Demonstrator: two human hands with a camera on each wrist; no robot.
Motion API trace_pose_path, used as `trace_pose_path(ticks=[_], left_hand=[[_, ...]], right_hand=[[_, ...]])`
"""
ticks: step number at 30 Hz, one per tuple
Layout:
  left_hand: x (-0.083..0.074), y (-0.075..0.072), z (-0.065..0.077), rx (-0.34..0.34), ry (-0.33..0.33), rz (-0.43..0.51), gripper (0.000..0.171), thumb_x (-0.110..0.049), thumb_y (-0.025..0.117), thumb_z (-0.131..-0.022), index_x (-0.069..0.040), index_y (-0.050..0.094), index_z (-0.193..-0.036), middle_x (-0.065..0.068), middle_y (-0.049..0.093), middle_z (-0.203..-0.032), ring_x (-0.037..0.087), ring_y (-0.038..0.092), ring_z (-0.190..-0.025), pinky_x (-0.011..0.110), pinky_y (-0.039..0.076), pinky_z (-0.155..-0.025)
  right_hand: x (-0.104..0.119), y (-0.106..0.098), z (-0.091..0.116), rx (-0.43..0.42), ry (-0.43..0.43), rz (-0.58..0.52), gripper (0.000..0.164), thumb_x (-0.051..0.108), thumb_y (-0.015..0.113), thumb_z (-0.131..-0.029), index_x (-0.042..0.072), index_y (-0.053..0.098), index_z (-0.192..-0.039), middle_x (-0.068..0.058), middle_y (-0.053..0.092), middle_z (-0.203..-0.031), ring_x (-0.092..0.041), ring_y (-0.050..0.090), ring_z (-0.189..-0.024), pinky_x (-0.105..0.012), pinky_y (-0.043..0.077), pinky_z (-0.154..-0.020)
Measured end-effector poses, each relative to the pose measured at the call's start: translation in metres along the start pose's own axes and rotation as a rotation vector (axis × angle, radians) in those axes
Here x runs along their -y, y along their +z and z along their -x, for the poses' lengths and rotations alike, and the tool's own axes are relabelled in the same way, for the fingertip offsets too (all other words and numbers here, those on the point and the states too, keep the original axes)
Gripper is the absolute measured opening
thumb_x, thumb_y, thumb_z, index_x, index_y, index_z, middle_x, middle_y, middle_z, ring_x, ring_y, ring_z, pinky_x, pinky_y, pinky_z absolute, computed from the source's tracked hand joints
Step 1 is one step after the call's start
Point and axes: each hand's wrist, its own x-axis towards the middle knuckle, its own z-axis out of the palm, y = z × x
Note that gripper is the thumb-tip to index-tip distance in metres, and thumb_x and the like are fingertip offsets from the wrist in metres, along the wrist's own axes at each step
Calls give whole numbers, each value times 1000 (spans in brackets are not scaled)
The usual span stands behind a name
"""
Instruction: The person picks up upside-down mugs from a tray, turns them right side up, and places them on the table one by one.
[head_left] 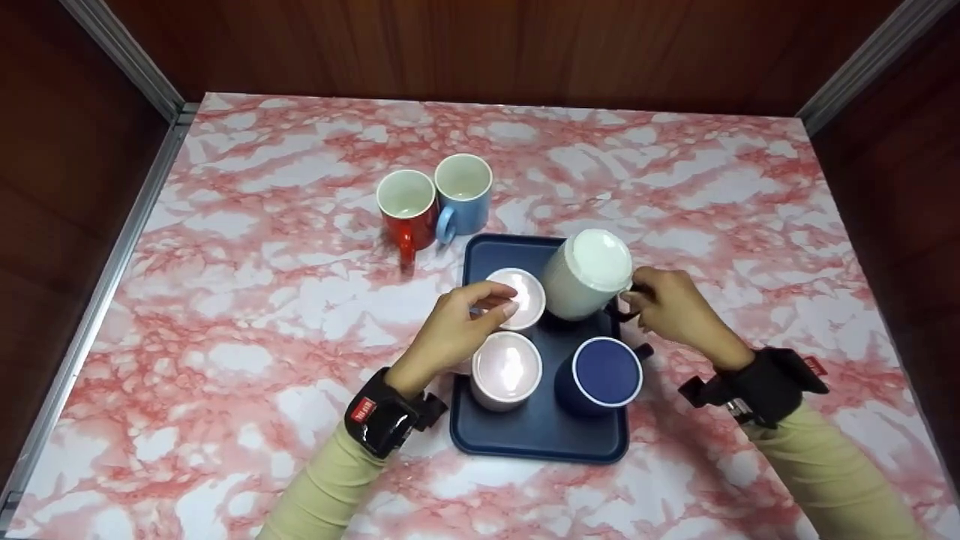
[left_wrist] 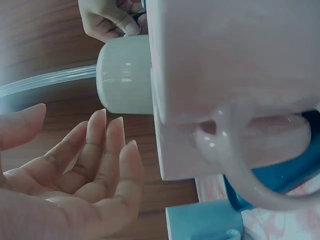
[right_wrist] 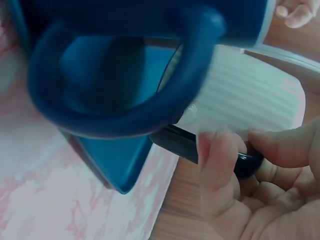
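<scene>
On a dark blue tray (head_left: 540, 439) two pink mugs (head_left: 506, 382) and a navy mug (head_left: 600, 375) stand bottom up. My right hand (head_left: 675, 311) pinches the black handle (right_wrist: 185, 145) of a ribbed white mug (head_left: 577, 281). That mug is upside down and tilted, at the tray's far right corner. My left hand (head_left: 454, 326) hovers by the farther pink mug (head_left: 531, 304), its fingers loosely bent and overlapping that mug in the head view. In the left wrist view the palm and the spread fingers (left_wrist: 102, 145) are bare.
Beyond the tray's far left corner, a red mug (head_left: 412, 225) and a light blue mug (head_left: 469, 210) stand upright side by side on the red and white marbled table (head_left: 262, 330). Wooden panels (head_left: 480, 45) enclose the table's back and sides.
</scene>
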Motion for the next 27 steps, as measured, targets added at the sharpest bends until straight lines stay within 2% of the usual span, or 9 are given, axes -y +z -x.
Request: trace_pose_path(ticks=[7, 12, 16, 20, 24, 27], left_hand=[[-9, 3, -2, 40, 21, 23, 23, -10, 58, -89, 4, 63, -106, 12, 66, -98, 23, 61, -90, 29, 47, -78], [-16, 9, -3, 93, -14, 150, 24, -8, 57, -89, 7, 61, -107, 15, 64, -100, 22, 61, -88, 27, 50, -72], [-23, 18, -6, 154, -109, 256, 24, -6, 56, -90, 9, 60, -108, 16, 63, -99, 22, 61, -87, 30, 52, -70], [-29, 30, -11, 191, -230, 315, 24, -6, 55, -91, 8, 58, -109, 16, 63, -98, 24, 62, -89, 29, 52, -70], [-33, 42, -16, 155, -336, 427, 24, -3, 53, -91, 10, 55, -111, 17, 62, -101, 23, 61, -90, 28, 52, -71], [-34, 50, -18, 98, -401, 561, 24, -2, 51, -92, 12, 52, -112, 18, 60, -104, 21, 59, -91, 30, 52, -74]], right_hand=[[11, -9, 2, -31, 161, -255, 9, 0, 54, -89, -8, 57, -86, -16, 56, -67, -17, 59, -50, -30, 51, -47], [19, -11, 3, -53, 207, -472, 12, 1, 52, -91, -8, 55, -86, -16, 56, -70, -16, 60, -53, -32, 52, -50], [24, -9, 5, -82, 222, -688, 9, 0, 53, -90, -5, 58, -85, -12, 56, -70, -16, 58, -52, -30, 51, -50], [30, -5, 7, -95, 232, -906, 9, 1, 55, -90, -3, 60, -83, -9, 57, -69, -17, 58, -52, -28, 50, -50], [35, -1, 8, -93, 248, -1073, 10, 1, 54, -90, -4, 58, -81, -9, 58, -69, -18, 59, -52, -27, 50, -51], [36, 2, 8, -92, 248, -1145, 13, -1, 52, -91, -2, 57, -78, -9, 59, -69, -18, 59, -51, -26, 49, -50]])
